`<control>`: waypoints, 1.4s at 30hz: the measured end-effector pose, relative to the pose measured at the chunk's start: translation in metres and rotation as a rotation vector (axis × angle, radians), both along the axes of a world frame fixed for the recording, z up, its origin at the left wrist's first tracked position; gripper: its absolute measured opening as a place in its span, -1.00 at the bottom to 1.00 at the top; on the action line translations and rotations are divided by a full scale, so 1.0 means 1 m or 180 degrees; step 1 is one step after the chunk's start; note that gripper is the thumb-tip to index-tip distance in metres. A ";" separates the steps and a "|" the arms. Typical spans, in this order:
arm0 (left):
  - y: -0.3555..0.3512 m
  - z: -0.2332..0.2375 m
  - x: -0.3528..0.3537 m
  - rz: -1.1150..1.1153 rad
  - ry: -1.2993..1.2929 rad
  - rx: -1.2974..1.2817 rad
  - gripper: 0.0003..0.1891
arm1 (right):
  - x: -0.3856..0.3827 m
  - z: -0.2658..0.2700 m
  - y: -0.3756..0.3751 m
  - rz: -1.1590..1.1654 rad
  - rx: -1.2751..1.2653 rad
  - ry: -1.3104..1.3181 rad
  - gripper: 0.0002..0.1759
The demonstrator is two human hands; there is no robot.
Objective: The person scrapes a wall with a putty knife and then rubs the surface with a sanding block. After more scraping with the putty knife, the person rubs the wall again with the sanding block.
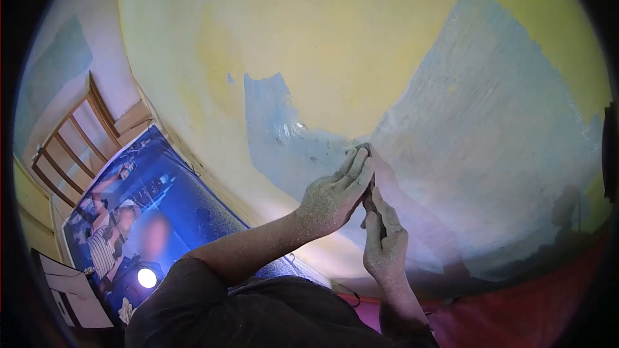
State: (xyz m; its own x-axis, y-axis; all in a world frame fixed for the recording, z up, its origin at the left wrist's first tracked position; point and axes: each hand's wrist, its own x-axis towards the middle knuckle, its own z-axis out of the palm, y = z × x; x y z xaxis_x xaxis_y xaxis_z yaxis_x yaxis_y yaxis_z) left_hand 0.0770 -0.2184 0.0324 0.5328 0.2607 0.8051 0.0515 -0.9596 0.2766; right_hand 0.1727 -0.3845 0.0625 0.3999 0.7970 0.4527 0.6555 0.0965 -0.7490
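Pale dust coats both of my hands, which meet at the wall (pixel 296 32). My left hand (pixel 335 193) reaches in from the left, its fingers together and pressed over the upper end of a dark narrow block (pixel 370 201). Lower down, my right hand (pixel 385 241) is closed round the same block, its thumb along the near side. Most of the block is hidden by the fingers, so its exact kind does not show. Its upper end is against the wall, where a bluish-grey smoothed patch (pixel 477 122) borders yellow paint.
To the left hangs a blue printed sheet (pixel 193 199) with pictured people and a bright light spot. Beyond it are a wooden slatted frame (pixel 68 151) and a white panel (pixel 74 290). Red cloth (pixel 516 316) lies along the lower right.
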 end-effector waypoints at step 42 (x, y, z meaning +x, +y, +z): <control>0.024 -0.062 -0.061 -0.0110 0.0786 -0.0821 -0.22 | 0.022 -0.048 -0.015 0.0109 -0.0780 -0.0537 -0.39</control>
